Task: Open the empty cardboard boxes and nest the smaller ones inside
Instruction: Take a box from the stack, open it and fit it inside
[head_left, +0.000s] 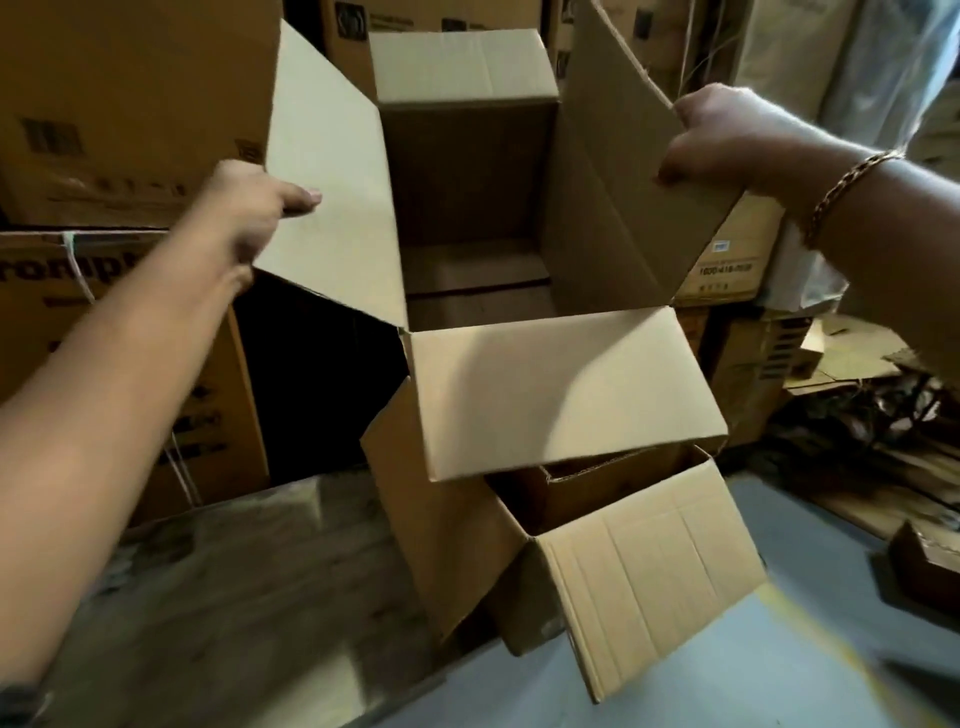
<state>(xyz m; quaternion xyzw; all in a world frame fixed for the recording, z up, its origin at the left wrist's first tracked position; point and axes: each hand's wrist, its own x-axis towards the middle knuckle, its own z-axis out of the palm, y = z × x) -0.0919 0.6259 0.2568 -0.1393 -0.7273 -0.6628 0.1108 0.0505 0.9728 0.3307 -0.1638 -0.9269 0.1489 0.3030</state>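
A plain brown cardboard box (470, 171) is held up in front of me, open end towards me, and its inside is bare. All its flaps are spread outward. My left hand (249, 213) pinches the left flap (332, 197) at its outer edge. My right hand (727, 140), with a chain bracelet on the wrist, grips the edge of the right flap (618, 171). Below it, on the floor, stands a second open box (613, 551), its near flap (660, 582) hanging towards me; the held box's lower flap (561, 395) hides most of its opening.
Stacks of printed cartons (130, 109) fill the left and back. Flattened cardboard and scraps (857, 374) lie at the right. A dark gap (306, 384) opens between the left stack and the boxes. The floor (234, 587) is grey.
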